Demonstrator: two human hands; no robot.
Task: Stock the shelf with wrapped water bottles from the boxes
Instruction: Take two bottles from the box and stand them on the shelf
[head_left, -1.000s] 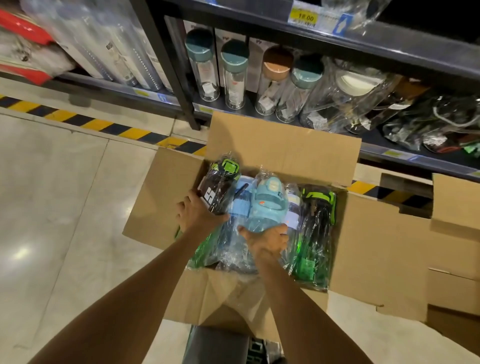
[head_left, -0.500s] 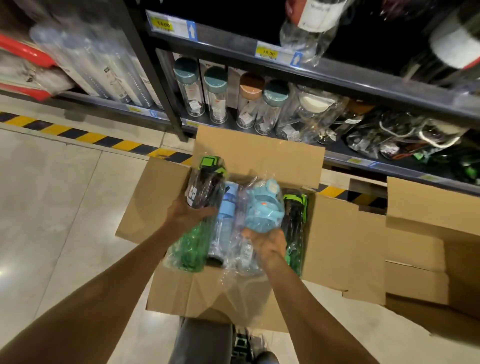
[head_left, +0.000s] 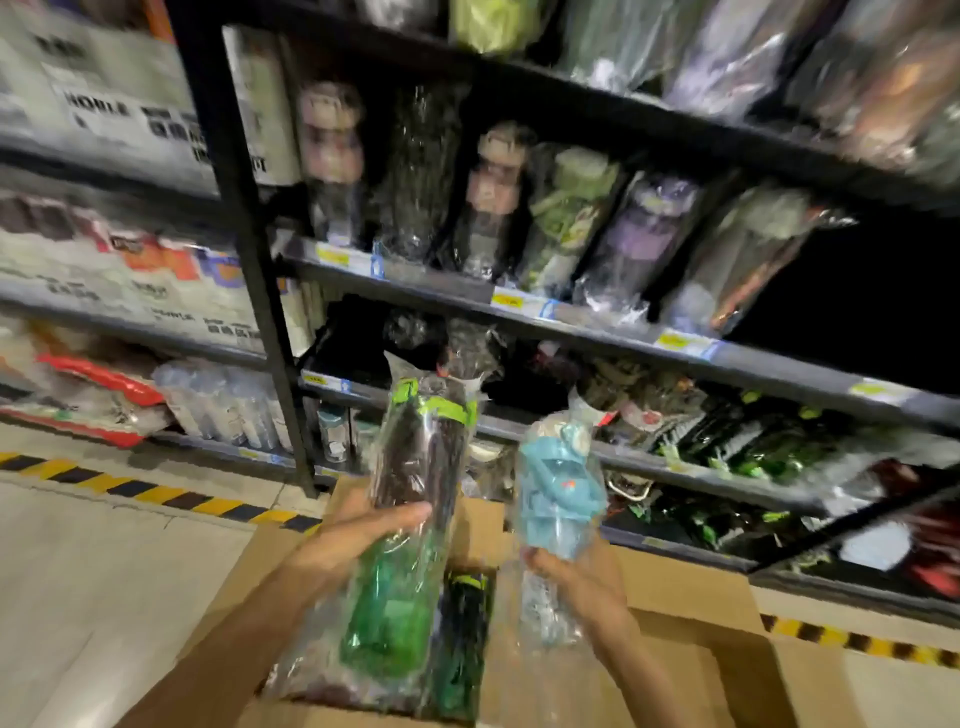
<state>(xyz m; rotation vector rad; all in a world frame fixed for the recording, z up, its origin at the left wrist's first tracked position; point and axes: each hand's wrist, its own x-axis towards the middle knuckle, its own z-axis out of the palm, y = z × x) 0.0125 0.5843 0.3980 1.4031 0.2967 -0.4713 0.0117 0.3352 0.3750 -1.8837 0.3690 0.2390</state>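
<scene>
Dark metal shelving crowded with wrapped bottles rises ahead of us. Our left hand grips a plastic-wrapped green and black bottle; our right hand clasps a wrapped pale blue bottle, both above the open cardboard box. We should stand each upright in a gap, lid up.

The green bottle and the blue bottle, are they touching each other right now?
Apart. The head view shows the green bottle in the left hand and the blue bottle in the right hand, shelf visible between them.
</scene>
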